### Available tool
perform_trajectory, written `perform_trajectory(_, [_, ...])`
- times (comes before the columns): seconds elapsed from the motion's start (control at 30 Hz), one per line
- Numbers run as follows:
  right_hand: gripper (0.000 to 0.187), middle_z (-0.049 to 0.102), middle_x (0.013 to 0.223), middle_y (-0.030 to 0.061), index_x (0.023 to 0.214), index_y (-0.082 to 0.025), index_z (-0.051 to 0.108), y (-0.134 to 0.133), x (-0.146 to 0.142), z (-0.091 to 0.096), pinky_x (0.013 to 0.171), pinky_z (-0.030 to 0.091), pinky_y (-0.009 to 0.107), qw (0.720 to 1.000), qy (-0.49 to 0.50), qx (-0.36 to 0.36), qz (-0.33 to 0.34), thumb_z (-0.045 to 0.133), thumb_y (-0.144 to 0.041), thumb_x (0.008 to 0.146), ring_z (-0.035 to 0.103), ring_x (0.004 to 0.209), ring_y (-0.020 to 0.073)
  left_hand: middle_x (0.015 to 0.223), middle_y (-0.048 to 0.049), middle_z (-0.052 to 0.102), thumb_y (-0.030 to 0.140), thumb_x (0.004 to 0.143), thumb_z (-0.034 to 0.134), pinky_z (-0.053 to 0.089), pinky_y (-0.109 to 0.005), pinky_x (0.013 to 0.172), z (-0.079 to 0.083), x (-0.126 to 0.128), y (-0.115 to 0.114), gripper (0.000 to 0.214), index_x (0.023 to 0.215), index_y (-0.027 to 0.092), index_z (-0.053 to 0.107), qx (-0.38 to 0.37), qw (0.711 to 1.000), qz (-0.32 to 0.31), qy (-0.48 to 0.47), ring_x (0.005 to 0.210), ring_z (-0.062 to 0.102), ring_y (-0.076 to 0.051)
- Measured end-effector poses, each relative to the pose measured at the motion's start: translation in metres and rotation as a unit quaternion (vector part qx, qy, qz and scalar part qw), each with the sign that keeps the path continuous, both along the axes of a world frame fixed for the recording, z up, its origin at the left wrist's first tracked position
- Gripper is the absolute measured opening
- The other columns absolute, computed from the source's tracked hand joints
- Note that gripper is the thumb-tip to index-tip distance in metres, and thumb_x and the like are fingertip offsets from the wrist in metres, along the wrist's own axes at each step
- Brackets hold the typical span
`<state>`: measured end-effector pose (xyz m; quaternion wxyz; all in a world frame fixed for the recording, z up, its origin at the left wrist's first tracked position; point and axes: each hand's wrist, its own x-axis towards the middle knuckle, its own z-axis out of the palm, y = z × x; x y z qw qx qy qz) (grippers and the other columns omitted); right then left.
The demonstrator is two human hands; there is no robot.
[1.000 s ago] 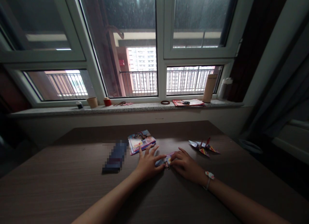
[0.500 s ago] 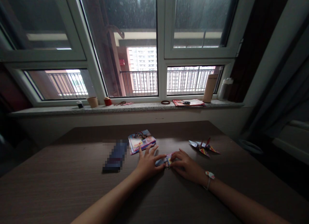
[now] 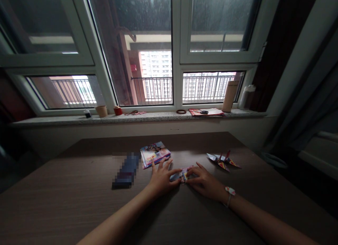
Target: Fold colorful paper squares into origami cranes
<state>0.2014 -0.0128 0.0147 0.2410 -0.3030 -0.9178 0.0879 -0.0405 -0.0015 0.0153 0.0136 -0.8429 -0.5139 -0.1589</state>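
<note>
Lower ctr of frame: L hand (image 3: pixel 161 177) splayed wide, R hand (image 3: pixel 202 180) half-curled, grip unclear; both touching sm. printed paper (image 3: pixel 182 175).

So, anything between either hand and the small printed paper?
Nothing visible: left hand and right hand appear to touch the printed paper. The paper stack lies beyond the left hand, the folded papers off to the right; neither in between.

Counted: one left hand (image 3: pixel 161 177), one right hand (image 3: pixel 204 181). Between them, one printed paper piece (image 3: pixel 183 175). Beyond the left hand, one sheet stack (image 3: pixel 155 153); to its left, one blurred dark object (image 3: pixel 127 172). Right of the right hand, two folded paper birds (image 3: pixel 222 165). Far ahead of both, one cup (image 3: pixel 101 112), one flask (image 3: pixel 229 98).
</note>
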Motion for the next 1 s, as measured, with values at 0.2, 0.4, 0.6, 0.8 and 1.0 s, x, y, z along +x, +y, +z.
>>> perform_trajectory(0.2, [0.03,0.062,0.113,0.003,0.112,-0.035,0.066,-0.0016,0.0,0.0043,0.114,0.017,0.057,1.0,-0.008,0.006,0.005,0.054,-0.019,0.09,0.05,0.121,0.0194,0.147,0.0,0.043,0.061,0.081,0.059,-0.003,-0.076,0.102,-0.0018,-0.0008,0.0014,0.041,0.121,0.054,0.057,-0.008,1.0,0.004,0.0,0.137,0.029,-0.037])
perform_trajectory(0.4, [0.025,0.063,0.11,0.0024,0.108,-0.033,0.068,-0.0017,-0.0006,0.0037,0.115,0.016,0.055,1.0,0.004,0.001,0.005,0.055,-0.021,0.09,0.051,0.121,0.0187,0.148,-0.0018,0.043,0.059,0.082,0.059,-0.002,-0.077,0.102,-0.0011,-0.0008,0.0001,0.042,0.123,0.054,0.055,-0.019,1.0,0.007,0.004,0.138,0.027,-0.037])
perform_trajectory(0.6, [0.024,0.063,0.112,0.0028,0.109,-0.034,0.068,-0.0016,-0.0011,0.003,0.114,0.016,0.057,1.0,-0.008,-0.001,-0.002,0.056,-0.024,0.091,0.052,0.118,0.0189,0.148,-0.0013,0.042,0.065,0.083,0.054,-0.007,-0.076,0.102,-0.003,-0.0018,0.001,0.042,0.124,0.055,0.054,-0.016,1.0,0.004,0.005,0.139,0.027,-0.036])
perform_trajectory(0.8, [0.025,0.062,0.111,0.0032,0.11,-0.036,0.068,-0.0025,-0.0013,0.0061,0.113,0.015,0.057,1.0,-0.026,0.018,0.002,0.055,-0.025,0.091,0.048,0.122,0.0209,0.148,-0.0013,0.043,0.064,0.083,0.055,-0.006,-0.075,0.103,-0.0037,-0.0017,0.0023,0.042,0.123,0.055,0.055,-0.023,1.0,0.006,0.003,0.139,0.027,-0.035])
perform_trajectory(1.0, [0.026,0.062,0.111,0.0034,0.109,-0.034,0.069,-0.0031,-0.001,0.006,0.114,0.014,0.056,1.0,-0.025,0.011,0.008,0.054,-0.022,0.09,0.046,0.124,0.0206,0.148,-0.0006,0.042,0.062,0.083,0.057,-0.006,-0.075,0.103,-0.0043,-0.0028,0.0029,0.041,0.123,0.055,0.055,-0.023,1.0,0.004,-0.002,0.138,0.027,-0.036])
